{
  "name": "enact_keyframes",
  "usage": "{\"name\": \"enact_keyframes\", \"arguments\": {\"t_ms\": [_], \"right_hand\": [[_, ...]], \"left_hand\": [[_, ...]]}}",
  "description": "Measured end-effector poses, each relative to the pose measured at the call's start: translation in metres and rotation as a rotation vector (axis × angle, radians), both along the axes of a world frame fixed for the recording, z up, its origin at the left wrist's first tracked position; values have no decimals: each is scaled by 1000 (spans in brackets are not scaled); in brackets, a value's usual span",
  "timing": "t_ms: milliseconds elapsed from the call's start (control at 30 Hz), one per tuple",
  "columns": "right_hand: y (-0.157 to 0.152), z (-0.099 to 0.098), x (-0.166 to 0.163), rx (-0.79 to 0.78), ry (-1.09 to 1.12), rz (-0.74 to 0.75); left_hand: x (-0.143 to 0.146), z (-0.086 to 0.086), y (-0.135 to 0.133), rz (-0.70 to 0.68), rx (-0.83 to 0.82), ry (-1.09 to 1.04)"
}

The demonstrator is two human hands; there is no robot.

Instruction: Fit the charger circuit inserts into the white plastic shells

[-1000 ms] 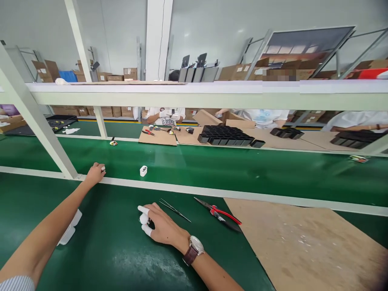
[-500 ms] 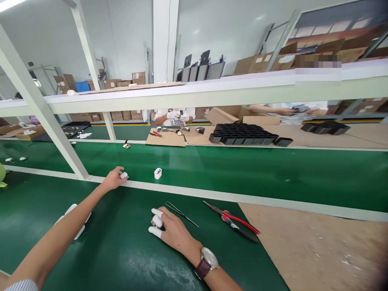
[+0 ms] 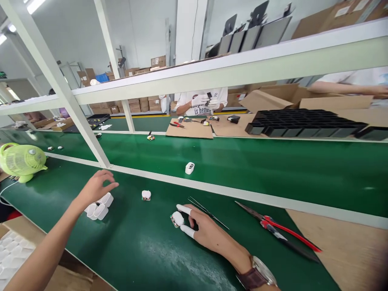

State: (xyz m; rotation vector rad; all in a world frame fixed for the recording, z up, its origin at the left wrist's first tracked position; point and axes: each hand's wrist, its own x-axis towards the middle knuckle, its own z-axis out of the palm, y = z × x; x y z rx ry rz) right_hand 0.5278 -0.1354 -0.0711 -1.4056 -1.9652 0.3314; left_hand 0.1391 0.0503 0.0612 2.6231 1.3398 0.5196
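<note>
Head view: the right hand (image 3: pixel 209 232), grip pinched on a small white part (image 3: pixel 177 218) resting on the green tabletop (image 3: pixel 136 250), while the left hand (image 3: pixel 95 188) hovers open above white shells (image 3: pixel 100 206), seemingly mid-assembly, needing a shell picked next.

white shells (image 3: pixel 99 206) left | small part (image 3: pixel 146 195) centre | pliers (image 3: pixel 280 232) right of tweezers (image 3: pixel 207 212)

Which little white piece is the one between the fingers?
The small white piece pinched in the right hand, between its white-capped fingers. Another white piece lies alone on the green mat, and a third sits farther off on the belt, both untouched.
</note>
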Motion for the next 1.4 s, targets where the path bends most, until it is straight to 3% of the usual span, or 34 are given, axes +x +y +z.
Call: {"name": "enact_keyframes", "arguments": {"t_ms": [133, 267, 367, 467, 600, 700, 900, 1133, 1300, 1400], "right_hand": [[1, 4, -5, -114, 60, 21], [1, 10, -9, -172, 106, 1], [0, 10, -12, -182, 129, -25], [-1, 8, -14, -155, 122, -34], [-5, 4, -15, -71, 91, -31], [-10, 7, -13, -68, 11, -64], [-18, 19, -5, -147, -83, -57], [-14, 15, -10, -79, -93, -107], [-17, 23, -19, 100, 3, -195], [-21, 28, -27, 239, 7, -157]], "left_hand": [[-35, -20, -7, 31, 93, 228], [-26, -39, -9, 1, 136, 211], [10, -36, -19, -66, 56, 53], [65, -36, -43, -180, -126, -114], [134, -59, -73, -433, -165, -159], [158, -78, -78, -471, -88, -180], [132, -88, -65, -413, -134, -407], [124, -101, -72, -502, -321, -106], [129, -111, -75, -484, -323, -179], [129, -110, -76, -525, -295, -233]]}}
